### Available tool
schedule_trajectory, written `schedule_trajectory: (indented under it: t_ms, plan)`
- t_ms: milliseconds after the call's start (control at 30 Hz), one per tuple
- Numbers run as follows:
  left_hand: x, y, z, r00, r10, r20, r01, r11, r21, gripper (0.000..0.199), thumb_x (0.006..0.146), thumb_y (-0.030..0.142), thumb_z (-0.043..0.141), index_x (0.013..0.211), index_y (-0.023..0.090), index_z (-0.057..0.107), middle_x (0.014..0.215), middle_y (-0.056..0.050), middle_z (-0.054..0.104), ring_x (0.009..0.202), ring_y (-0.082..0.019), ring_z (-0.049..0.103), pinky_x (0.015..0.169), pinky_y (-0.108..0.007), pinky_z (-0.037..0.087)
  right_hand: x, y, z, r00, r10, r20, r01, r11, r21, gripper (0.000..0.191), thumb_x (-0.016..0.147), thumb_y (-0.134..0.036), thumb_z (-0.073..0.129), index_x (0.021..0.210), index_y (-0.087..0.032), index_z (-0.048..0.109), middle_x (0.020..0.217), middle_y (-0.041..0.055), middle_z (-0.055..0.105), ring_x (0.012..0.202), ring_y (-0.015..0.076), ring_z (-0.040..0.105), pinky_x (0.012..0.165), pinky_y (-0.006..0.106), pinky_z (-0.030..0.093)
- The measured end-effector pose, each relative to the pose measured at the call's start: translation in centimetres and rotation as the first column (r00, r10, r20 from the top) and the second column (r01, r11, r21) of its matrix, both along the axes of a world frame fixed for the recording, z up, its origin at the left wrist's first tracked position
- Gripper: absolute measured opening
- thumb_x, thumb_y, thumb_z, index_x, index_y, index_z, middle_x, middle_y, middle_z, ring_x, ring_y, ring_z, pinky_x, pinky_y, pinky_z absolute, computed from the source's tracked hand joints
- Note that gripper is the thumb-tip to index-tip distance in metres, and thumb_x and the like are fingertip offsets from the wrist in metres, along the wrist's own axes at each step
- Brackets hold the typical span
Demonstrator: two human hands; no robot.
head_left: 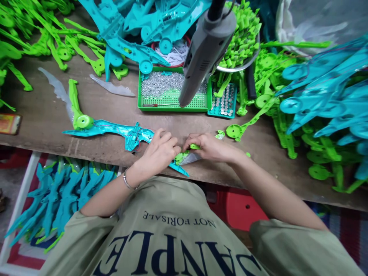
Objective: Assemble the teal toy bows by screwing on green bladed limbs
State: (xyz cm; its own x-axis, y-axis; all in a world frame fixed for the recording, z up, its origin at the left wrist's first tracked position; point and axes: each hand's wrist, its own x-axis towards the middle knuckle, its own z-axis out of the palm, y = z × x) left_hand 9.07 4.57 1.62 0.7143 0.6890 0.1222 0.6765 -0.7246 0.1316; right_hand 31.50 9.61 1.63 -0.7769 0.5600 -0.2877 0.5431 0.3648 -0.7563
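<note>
A long blue plastic toy bow half (pixel 115 126) lies on the bench, with thin wires inside it and a green arm (pixel 75 103) at its left end. My left hand (pixel 161 148) rests over its right end with curled fingers, which press on the blue shell near a green part (pixel 181 157). Close beside it, my right hand (pixel 206 146) is closed on a green plastic arm, which shows between its fingers. A clear translucent plastic blade (pixel 190 158) pokes out beneath the right hand. The fingertips partly hide where these pieces meet.
A grey electric screwdriver (pixel 198 57) hangs over a green tray (pixel 172 109) of screws. Beside it sits a teal tray (pixel 221 113) with round metal pieces. Blue shells (pixel 324 92) and green arms (pixel 48 34) are piled around. Finished-looking blue pieces (pixel 66 188) lie in a crate at lower left.
</note>
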Motion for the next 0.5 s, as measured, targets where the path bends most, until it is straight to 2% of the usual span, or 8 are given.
schedule_trajectory:
  t_ms: [200,300,400,500]
  plan:
    - [-0.3,0.0,0.5,0.990,0.127,0.060,-0.119,0.984,-0.130,0.010,0.097,0.013,0.053,0.099,0.017,0.061,0.082,-0.003,0.067,0.083,-0.021,0.056,0.088,-0.039,0.042,0.1,-0.1,0.6,0.997,0.076,0.028,-0.077,0.996,0.051,0.049,0.074,0.008,0.053,0.104,-0.023,0.077,0.103,0.0041,0.074,0.094,0.0183,0.070,0.086,0.028,0.050]
    - [-1.1,0.2,0.8,0.991,0.115,0.074,-0.101,0.979,-0.180,0.009,0.100,0.015,0.049,0.098,0.018,0.058,0.086,-0.003,0.068,0.084,-0.021,0.057,0.085,-0.036,0.041,0.1,-0.2,0.9,0.994,0.097,0.050,-0.100,0.992,0.076,0.056,0.073,0.009,0.053,0.111,-0.025,0.077,0.107,0.0038,0.074,0.094,0.0181,0.071,0.084,0.027,0.049]
    - [-1.8,0.4,0.9,0.996,0.060,0.059,-0.049,0.983,-0.178,0.015,0.102,0.016,0.045,0.095,0.019,0.057,0.084,-0.003,0.067,0.085,-0.021,0.056,0.091,-0.037,0.041,0.0,-0.2,0.9,0.989,0.124,0.079,-0.132,0.986,0.104,0.060,0.072,0.009,0.054,0.114,-0.027,0.077,0.106,0.0039,0.074,0.092,0.0179,0.071,0.082,0.026,0.050]
    - [-2.2,0.3,0.7,0.997,0.060,0.052,-0.052,0.988,-0.145,0.016,0.101,0.014,0.044,0.095,0.019,0.058,0.084,-0.003,0.068,0.085,-0.020,0.057,0.100,-0.040,0.039,0.0,-0.2,0.6,0.984,0.144,0.104,-0.156,0.981,0.119,0.059,0.073,0.008,0.054,0.116,-0.026,0.078,0.104,0.0048,0.073,0.091,0.0183,0.071,0.080,0.026,0.050]
